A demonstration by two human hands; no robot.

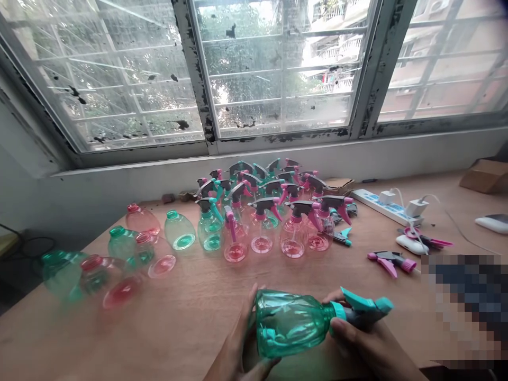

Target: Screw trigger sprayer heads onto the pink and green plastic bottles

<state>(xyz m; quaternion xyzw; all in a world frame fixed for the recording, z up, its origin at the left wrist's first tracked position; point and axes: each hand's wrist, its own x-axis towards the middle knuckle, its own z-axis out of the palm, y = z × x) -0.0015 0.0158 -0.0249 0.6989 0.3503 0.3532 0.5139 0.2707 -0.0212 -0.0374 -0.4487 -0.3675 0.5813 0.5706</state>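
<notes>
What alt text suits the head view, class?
A left hand grips the base and a right hand the teal trigger head of a green spray bottle held sideways. Behind, pink and green bottles crowd a wooden table under a window.

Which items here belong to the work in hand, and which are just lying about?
Belonging: green bottle in left hand, teal trigger head in right hand, headless bottles, loose trigger heads, standing bottles with heads fitted.
Lying about: power strip with chargers, cardboard box, white device.
</notes>
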